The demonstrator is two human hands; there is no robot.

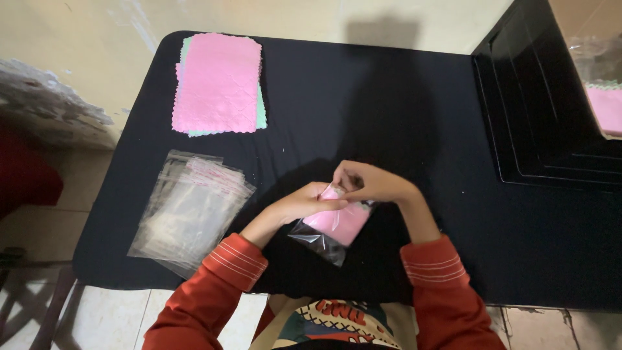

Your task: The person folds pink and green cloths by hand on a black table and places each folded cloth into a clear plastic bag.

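Note:
A folded pink cloth sits inside a clear plastic bag (332, 227) near the front of the black table (389, 110). My left hand (299, 204) lies flat on the bag's upper left part and holds it. My right hand (366, 181) pinches the bag's top edge with its fingers closed on it. Both sleeves are orange-red with white stripes.
A pile of clear plastic bags (191, 207) lies at the front left of the table. A stack of pink and green cloths (219, 83) rests at the back left. A black tray-like frame (551, 110) stands at the right, with a box holding a pink cloth (606, 107) beyond it.

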